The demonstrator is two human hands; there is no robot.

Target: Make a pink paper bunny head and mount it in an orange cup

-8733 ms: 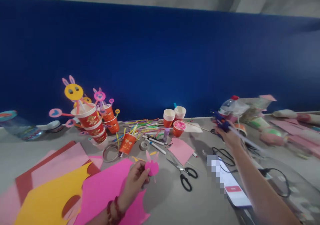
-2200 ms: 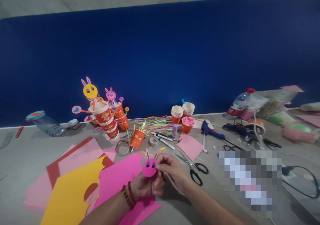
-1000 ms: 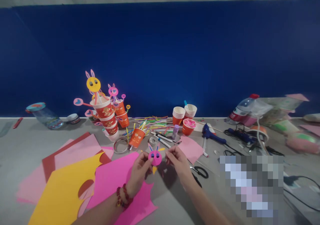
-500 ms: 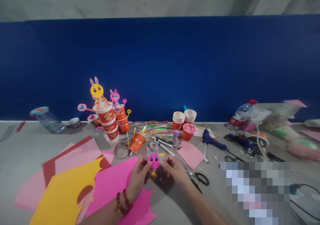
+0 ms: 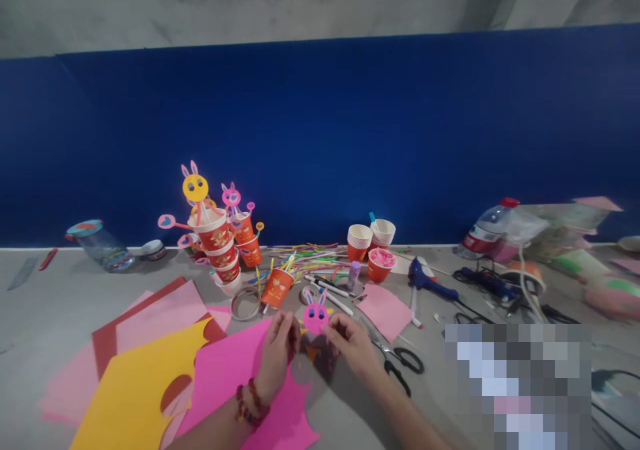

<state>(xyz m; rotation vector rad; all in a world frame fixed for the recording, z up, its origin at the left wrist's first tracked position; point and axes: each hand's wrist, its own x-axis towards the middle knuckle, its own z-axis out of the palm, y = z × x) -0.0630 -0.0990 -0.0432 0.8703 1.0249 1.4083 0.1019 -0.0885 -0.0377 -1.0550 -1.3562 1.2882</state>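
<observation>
Pink paper bunny face point(image 5: 316, 316), two ears, dark eyes, pinched at its edge by right hand point(image 5: 351, 343), left hand point(image 5: 278, 357) curled just beside, grip unclear.

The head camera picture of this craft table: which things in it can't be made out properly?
- Pixelated patch, head view: a mosaic blur covers whatever lies there.
- Pink bunny face: its lower part is hidden behind the right hand and left hand; its features are too small to read.
- Scissors: blades partly hidden behind the right hand.
- Pile at the right edge: blurred and cut off by the frame.
</observation>
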